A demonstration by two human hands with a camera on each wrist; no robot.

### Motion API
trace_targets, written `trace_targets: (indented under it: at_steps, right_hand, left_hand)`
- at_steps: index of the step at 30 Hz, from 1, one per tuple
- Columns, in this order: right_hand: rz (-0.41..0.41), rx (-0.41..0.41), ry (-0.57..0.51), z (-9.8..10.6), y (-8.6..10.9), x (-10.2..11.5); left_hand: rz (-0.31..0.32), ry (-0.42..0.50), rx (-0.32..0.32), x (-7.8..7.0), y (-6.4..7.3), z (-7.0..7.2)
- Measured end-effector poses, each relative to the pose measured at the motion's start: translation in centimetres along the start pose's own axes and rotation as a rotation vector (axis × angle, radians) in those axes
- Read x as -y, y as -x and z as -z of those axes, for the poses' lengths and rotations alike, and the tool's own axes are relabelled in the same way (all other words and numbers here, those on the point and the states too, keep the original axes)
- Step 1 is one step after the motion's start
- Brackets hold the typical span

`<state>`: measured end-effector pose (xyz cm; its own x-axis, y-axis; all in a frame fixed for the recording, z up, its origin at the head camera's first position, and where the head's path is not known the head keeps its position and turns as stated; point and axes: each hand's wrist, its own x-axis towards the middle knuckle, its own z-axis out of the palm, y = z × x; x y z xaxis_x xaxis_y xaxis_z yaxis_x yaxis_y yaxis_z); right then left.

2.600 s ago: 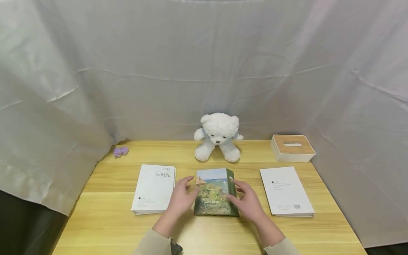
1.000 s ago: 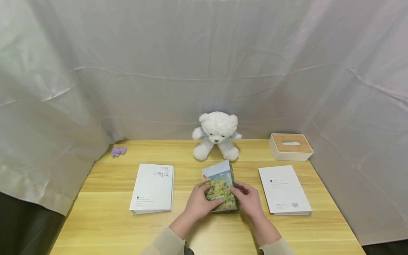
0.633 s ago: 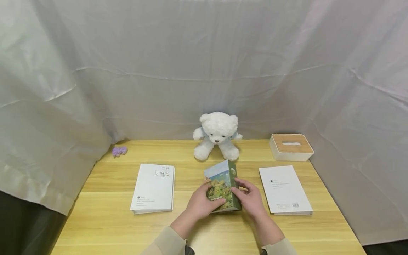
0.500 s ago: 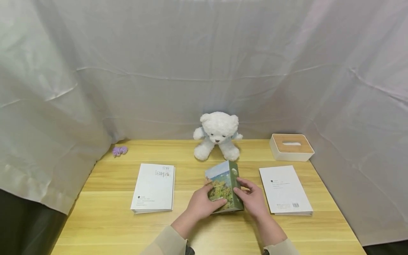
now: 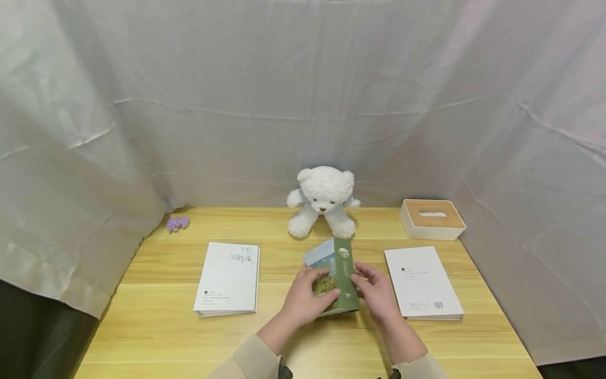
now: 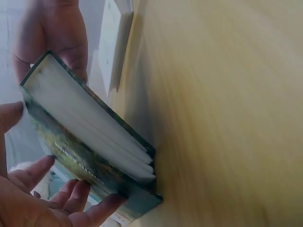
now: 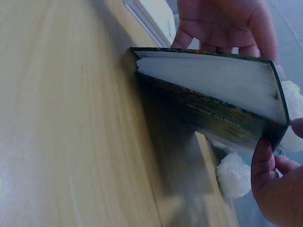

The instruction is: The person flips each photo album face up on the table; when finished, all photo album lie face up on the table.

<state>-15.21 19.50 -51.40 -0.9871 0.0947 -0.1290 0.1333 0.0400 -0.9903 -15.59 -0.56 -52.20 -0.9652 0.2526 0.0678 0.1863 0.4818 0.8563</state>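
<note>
A thick photo album with a painted seaside cover and green spine stands tilted between the hands, spine upward. Its page ends face the left wrist camera, and its lower edge is down at the table. My left hand rests spread fingers and thumb against the painted front cover. From the other side my right hand pinches the album near the spine, thumb on the spine and fingers against the back cover. The white album on the left lies flat, as does another white album on the right.
A white teddy bear sits behind the painted album. At the back right stands a tissue box with a wooden top. A small purple object lies at the back left. Grey curtains surround the wooden table.
The painted album has turned from lying nearly flat to standing tilted, its green spine now facing up. My left hand has moved right onto its cover; the right hand has stayed along the spine side.
</note>
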Motion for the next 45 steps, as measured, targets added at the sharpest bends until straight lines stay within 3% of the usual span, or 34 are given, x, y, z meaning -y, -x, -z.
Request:
trace_targets:
  at_steps: [9, 18, 23, 29, 34, 45]
  right_hand:
    - [0.015, 0.019, -0.204, -0.5, -0.1, -0.1]
    - [0.132, 0.154, -0.308, -0.3, 0.0, -0.8]
    - [0.177, 0.212, -0.301, -0.4, -0.1, -1.1]
    - [0.095, 0.196, -0.273, -0.8, -0.2, -1.2]
    - [0.030, 0.193, -0.225, -1.1, -0.2, -1.6]
    - [-0.027, 0.318, -0.066, -0.3, -0.4, -3.8]
  left_hand:
    - [-0.052, 0.093, -0.026, -0.5, -0.2, 0.3]
    - [-0.090, 0.199, -0.030, -0.3, -0.3, 0.4]
    - [-0.091, 0.257, -0.042, -0.4, -0.3, 0.4]
    - [-0.077, 0.333, -0.061, -0.4, -0.1, 0.5]
    - [-0.070, 0.336, -0.084, -0.3, -0.1, 0.4]
    - [-0.026, 0.315, -0.069, -0.9, 0.1, 0.8]
